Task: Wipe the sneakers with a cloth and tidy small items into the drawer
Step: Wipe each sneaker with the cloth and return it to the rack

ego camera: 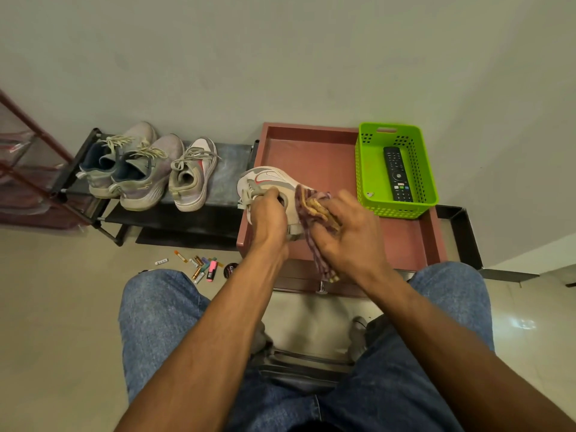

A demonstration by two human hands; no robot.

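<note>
My left hand point(267, 213) grips a white sneaker point(270, 179) with a red swoosh by its collar, above the left side of the reddish-brown drawer unit point(314, 151). My right hand point(346, 235) holds a checked purple cloth point(314, 213) against the sneaker's heel side; the cloth's end hangs down over the front edge. The matching white sneaker point(194, 176) and a grey pair point(131, 166) stand on the low black rack point(232, 169) to the left. Small items point(202, 266), namely markers, batteries and a round tin, lie scattered on the floor by my left knee.
A green plastic basket point(396, 201) holding a black remote point(397, 174) and a small metal piece sits on the unit's right side. The drawer front with a metal knob point(321, 288) is below my hands. A red frame point(28, 169) stands at far left. My knees flank the unit.
</note>
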